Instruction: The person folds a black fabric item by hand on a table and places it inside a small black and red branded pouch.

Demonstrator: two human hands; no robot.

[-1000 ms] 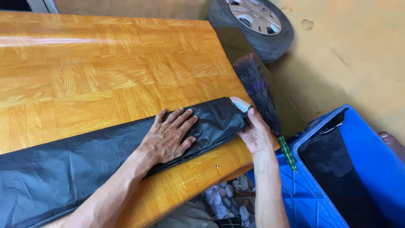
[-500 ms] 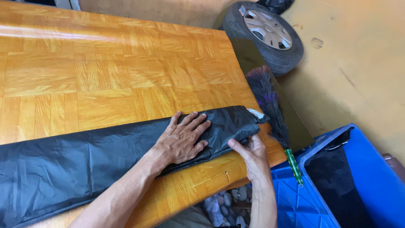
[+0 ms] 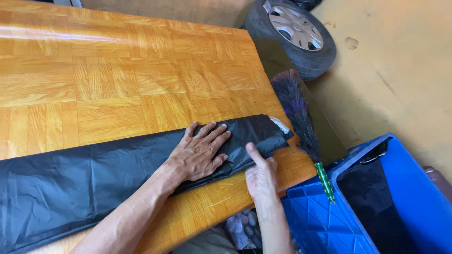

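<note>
Flat and spread, the left hand [image 3: 200, 155] presses the folded black plastic bag [image 3: 94, 176] on the wooden table [image 3: 117, 75]. Just right of it, the right hand [image 3: 261, 175], which earlier gripped the bag's end, now rests loosely open, fingertips touching the near edge.

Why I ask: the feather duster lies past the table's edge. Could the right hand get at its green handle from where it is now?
Probably yes. The right hand rests at the folded black bag, and the duster handle lies close beside it with nothing between.
</note>
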